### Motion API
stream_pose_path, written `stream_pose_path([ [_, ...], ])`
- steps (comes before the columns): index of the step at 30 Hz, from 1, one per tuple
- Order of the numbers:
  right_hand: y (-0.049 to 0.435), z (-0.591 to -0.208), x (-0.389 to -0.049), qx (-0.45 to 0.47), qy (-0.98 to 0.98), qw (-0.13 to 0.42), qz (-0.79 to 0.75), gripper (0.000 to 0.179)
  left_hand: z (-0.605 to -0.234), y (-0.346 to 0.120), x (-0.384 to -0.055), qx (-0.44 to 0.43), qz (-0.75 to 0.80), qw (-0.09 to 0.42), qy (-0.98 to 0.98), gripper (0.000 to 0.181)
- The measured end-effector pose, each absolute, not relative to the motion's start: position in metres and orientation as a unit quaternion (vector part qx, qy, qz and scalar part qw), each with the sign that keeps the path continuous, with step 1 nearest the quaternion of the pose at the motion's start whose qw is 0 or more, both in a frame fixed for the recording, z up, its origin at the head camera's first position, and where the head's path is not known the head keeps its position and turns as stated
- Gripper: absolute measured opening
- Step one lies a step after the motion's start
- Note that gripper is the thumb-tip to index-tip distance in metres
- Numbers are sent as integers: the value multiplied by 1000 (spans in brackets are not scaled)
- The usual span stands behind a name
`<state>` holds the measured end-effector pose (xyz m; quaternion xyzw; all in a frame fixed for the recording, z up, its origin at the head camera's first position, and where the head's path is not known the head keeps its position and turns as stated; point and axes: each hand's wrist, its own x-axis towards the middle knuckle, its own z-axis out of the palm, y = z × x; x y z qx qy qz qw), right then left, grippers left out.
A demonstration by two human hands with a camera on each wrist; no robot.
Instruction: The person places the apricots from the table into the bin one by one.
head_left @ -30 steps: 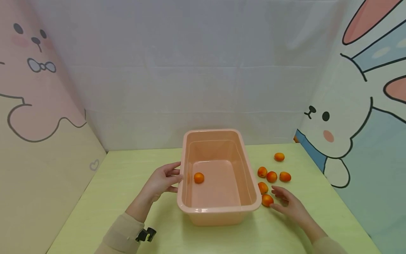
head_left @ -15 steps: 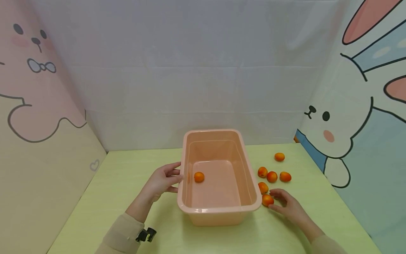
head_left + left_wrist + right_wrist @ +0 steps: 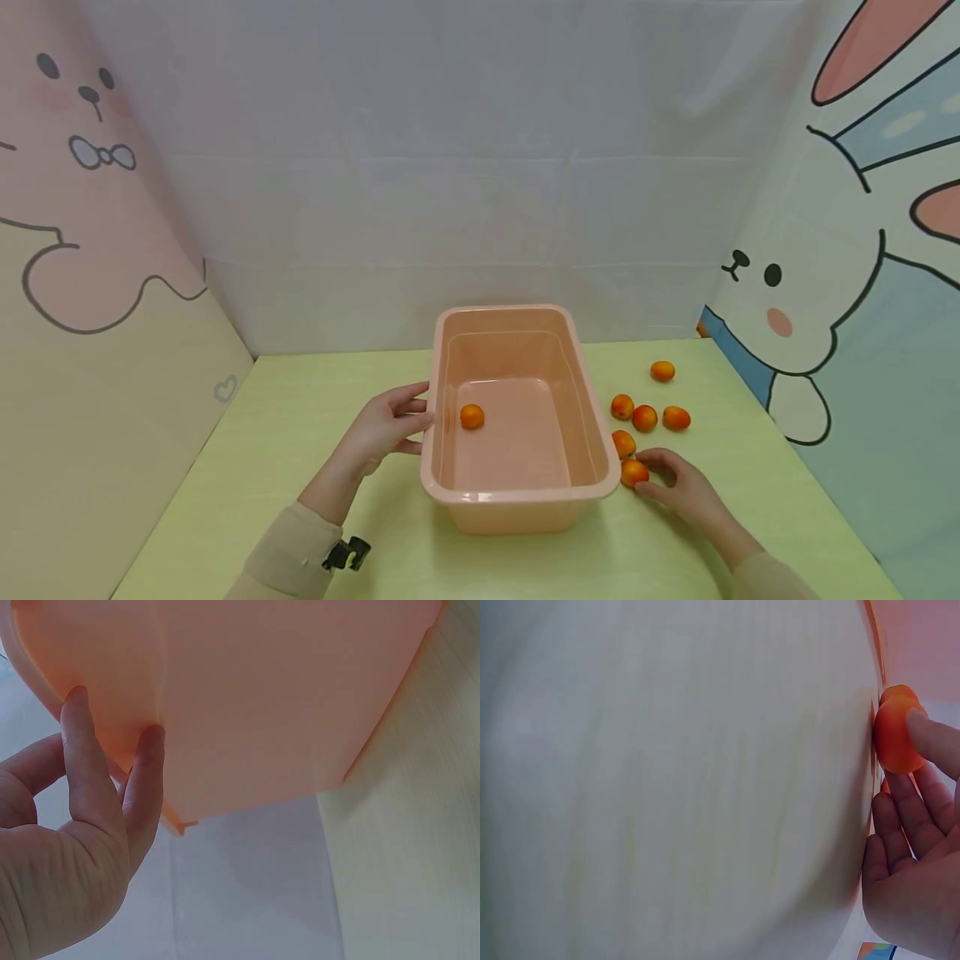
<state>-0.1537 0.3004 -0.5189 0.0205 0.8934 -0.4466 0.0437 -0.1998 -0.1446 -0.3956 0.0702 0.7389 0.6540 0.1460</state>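
A peach-coloured plastic basin (image 3: 520, 496) stands mid-table with one small round orange fruit (image 3: 472, 417) inside, toward its left wall. My left hand (image 3: 386, 427) holds the basin's left rim. In the left wrist view, two fingertips (image 3: 154, 735) rest on the outer wall below the rim. To the right of the basin, my right hand (image 3: 686, 487) pinches the nearest orange fruit (image 3: 633, 473) between thumb and fingers. The right wrist view shows the thumb on the smooth fruit (image 3: 897, 739), which hides the index fingertip.
Several more orange fruits lie loose right of the basin: one (image 3: 623, 443) beside the pinched one, a cluster (image 3: 644, 418) farther back, and one (image 3: 662, 371) near the back edge. The pale green tabletop (image 3: 315, 467) meets a white cloth backdrop (image 3: 465, 208) and printed side panels.
My right hand has drawn toward me, and its fingers have closed in around the nearest fruit. The left hand and basin stay put; the fruit inside the basin has shifted slightly.
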Motion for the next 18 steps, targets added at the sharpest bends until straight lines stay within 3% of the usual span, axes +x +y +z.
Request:
stream_pose_path([
  [18, 312, -477, -150, 12, 876, 12, -482, 47, -397, -144, -199, 74, 656, 146, 737, 61],
])
